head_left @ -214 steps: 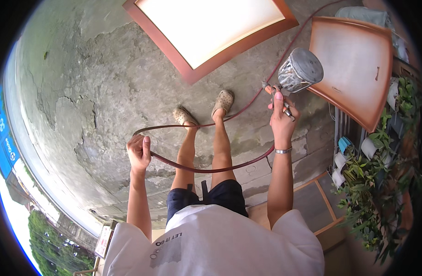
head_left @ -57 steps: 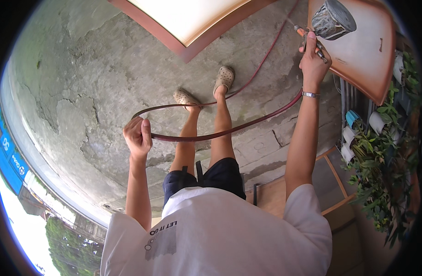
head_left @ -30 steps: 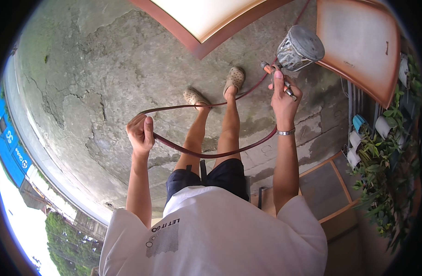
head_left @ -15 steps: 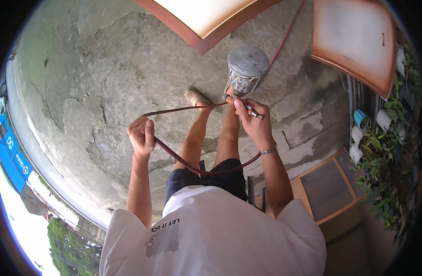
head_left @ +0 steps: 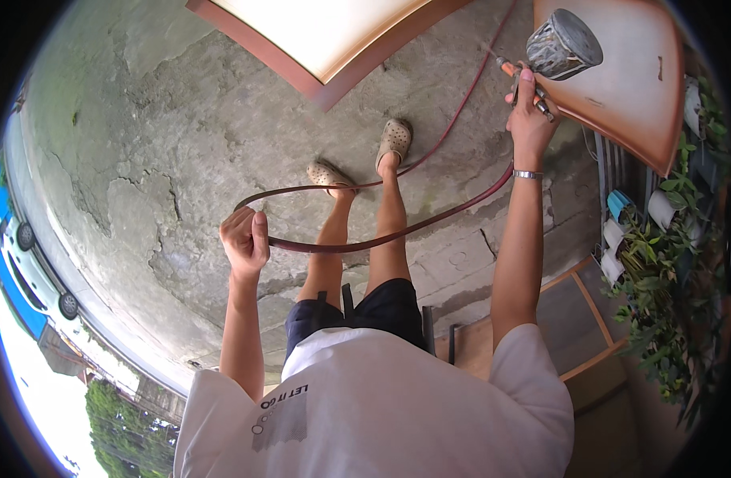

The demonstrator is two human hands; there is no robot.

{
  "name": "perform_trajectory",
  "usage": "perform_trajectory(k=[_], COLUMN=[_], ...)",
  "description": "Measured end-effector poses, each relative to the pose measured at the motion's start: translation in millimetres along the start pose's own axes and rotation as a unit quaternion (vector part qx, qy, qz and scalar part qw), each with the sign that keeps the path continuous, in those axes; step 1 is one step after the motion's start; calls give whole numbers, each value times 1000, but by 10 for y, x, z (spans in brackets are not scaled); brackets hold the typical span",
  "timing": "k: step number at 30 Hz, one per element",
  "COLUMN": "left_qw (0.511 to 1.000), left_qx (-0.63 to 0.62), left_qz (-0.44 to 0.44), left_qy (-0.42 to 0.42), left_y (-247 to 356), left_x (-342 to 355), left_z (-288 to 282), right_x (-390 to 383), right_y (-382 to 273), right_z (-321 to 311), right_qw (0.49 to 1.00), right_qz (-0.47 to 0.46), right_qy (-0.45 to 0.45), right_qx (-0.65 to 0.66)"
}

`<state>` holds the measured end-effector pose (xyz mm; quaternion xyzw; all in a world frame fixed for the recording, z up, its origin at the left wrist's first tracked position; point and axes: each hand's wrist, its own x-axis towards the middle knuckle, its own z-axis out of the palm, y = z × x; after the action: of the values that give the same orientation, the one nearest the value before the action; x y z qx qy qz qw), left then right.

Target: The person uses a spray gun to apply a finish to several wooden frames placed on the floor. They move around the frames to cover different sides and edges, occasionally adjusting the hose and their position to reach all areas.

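My right hand grips a spray gun with a grey, paint-stained metal cup on it, raised at the upper right; a faint mist shows at the nozzle. My left hand is closed around a dark red hose, which loops across my legs and runs off past the top edge. Ahead at the top lies a large white panel with a reddish-brown border. Behind the cup is a second pale panel with browned edges.
Cracked concrete ground surrounds my clog-shod feet. Potted plants and metal bars line the right side. A wooden-framed sheet lies at the lower right. At the far left are a road and a white car.
Since half a second ago my right hand has swung up and rightward with the spray gun, away from above my feet. A white car has appeared on the road at left.
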<state>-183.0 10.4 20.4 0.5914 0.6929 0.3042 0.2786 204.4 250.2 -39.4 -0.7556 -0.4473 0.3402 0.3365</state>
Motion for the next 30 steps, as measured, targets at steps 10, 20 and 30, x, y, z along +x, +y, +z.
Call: perform_trajectory(k=[10,20,30], left_qw=[1000,1000,1000], left_qx=[-4,-10,-16], left_qz=[-21,-18,-7], left_qy=[5,17,7], left_y=[204,39,-281], left_x=[353,227,-133], left_z=[305,171,-257], right_x=[1408,186,-1528], right_y=[-183,-282,-99], right_z=[-287,-108,279], right_qw=[994,1000,981], right_qz=[-31,21,-75], right_qy=[104,2,-178], right_qx=[22,2,23])
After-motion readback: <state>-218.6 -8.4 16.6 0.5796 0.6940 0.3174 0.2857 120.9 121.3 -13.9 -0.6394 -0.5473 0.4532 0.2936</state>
